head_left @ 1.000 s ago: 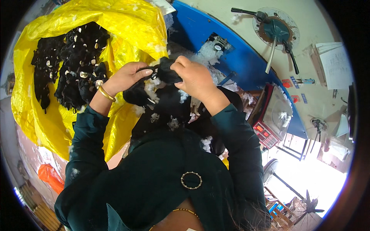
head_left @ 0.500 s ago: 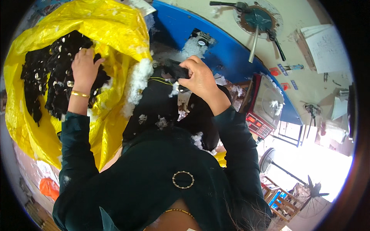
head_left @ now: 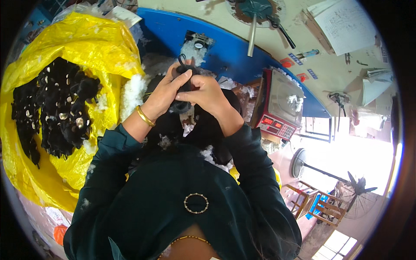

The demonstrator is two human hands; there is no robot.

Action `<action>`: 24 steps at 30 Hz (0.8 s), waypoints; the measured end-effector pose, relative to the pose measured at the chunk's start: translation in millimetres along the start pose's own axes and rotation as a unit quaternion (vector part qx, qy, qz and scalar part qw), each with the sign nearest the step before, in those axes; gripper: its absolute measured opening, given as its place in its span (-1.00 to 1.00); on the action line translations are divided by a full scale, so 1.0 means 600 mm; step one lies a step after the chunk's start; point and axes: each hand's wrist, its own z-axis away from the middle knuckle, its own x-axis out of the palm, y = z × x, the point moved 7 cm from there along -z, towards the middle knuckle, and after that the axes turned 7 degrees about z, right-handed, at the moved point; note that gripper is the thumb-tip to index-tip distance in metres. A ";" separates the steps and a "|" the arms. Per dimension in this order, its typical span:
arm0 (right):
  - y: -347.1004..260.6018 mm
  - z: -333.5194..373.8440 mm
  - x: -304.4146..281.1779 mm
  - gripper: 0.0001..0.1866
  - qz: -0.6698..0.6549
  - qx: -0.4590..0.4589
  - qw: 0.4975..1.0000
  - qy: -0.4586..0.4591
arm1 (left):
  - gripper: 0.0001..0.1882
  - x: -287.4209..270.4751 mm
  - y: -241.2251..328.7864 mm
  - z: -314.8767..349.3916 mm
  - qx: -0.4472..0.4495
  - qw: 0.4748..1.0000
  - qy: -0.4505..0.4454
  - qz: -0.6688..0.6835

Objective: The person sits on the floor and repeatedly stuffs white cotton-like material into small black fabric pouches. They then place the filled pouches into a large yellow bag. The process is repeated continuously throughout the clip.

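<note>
Both my hands meet over my lap, fingers closed around a small black plush piece (head_left: pixel 185 69). A thin black loop sticks up from its far end. My left hand (head_left: pixel 162 97) grips it from the left, thumb laid along the top. From the right, my right hand (head_left: pixel 207 93) pinches its near part, and the fingers cover much of it. To the left, a wide yellow woven sack (head_left: pixel 97 34) stands open, holding a heap of similar black plush pieces (head_left: pixel 65 110) with small pale and shiny spots. White fluffy stuffing (head_left: pixel 133 93) clings to the sack's right side.
Ahead is a blue panel (head_left: pixel 164 32) with a fluff-covered round gauge (head_left: pixel 198 45). A red electronic scale (head_left: pixel 277 123) stands at right, beside the pale tabletop bearing papers (head_left: pixel 342 28) and a metal lever fixture (head_left: pixel 253 26). Fans (head_left: pixel 299 162) and a wooden chair (head_left: pixel 325 206) are farther right.
My left hand has left the heap in the sack and come right to join my right hand on the black plush piece. The view has shifted somewhat.
</note>
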 end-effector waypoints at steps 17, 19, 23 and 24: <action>-0.087 0.045 -0.275 -0.66 0.326 -0.227 0.828 0.397 | -0.56 0.159 -0.037 -0.151 -0.183 0.976 0.031 0.113; -0.076 -0.004 -0.293 -0.71 0.350 -0.204 0.800 0.442 | -0.57 0.161 -0.028 -0.156 -0.117 0.990 0.039 0.062; -0.076 -0.015 -0.311 -0.74 0.344 -0.237 0.802 0.427 | -0.69 0.179 -0.025 -0.124 -0.072 0.994 -0.071 -0.034; -0.072 -0.025 -0.327 -0.72 0.342 -0.242 0.796 0.437 | -0.70 0.180 -0.024 -0.120 -0.069 0.993 -0.085 -0.045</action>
